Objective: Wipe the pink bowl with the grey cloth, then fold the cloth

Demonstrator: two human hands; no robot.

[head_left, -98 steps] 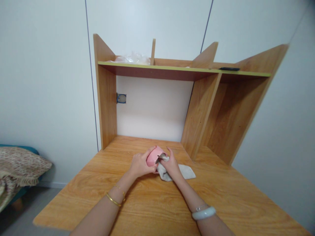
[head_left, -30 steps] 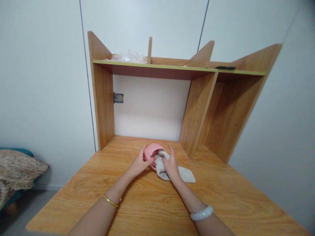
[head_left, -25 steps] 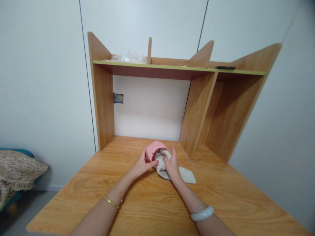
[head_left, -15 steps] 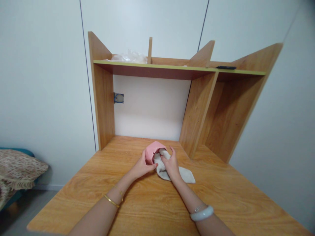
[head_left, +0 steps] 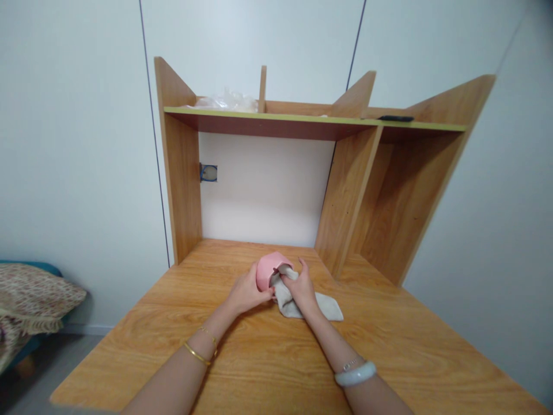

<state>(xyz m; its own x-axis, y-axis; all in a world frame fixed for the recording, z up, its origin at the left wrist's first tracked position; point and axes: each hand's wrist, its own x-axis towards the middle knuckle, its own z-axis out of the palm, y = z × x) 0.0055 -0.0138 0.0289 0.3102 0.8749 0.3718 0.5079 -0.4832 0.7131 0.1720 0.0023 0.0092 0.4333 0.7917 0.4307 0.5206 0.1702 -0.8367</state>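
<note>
A pink faceted pot [head_left: 268, 268] is tipped on its side above the desk, its mouth turned toward the right. My left hand [head_left: 249, 292] is closed around its left side, thumb near the lower rim. In my right hand [head_left: 300, 288] is a light grey cloth [head_left: 287, 302], part of it pushed into the pot's mouth. The rest of the cloth hangs below and trails to the right under my wrist. Some of my right fingertips are hidden by the cloth and the pot's rim.
A wooden desk [head_left: 268, 363] spreads under my arms, with a wooden shelf unit [head_left: 276, 117] at its back. On the upper shelf lie a clear plastic bag [head_left: 227, 101] and a flat black object [head_left: 396, 119]. A patterned fringed cover [head_left: 34, 294] is at the far left.
The pot has turned slightly in my left hand, its rim sitting a little lower. My right hand and the cloth have shifted slightly with it.
</note>
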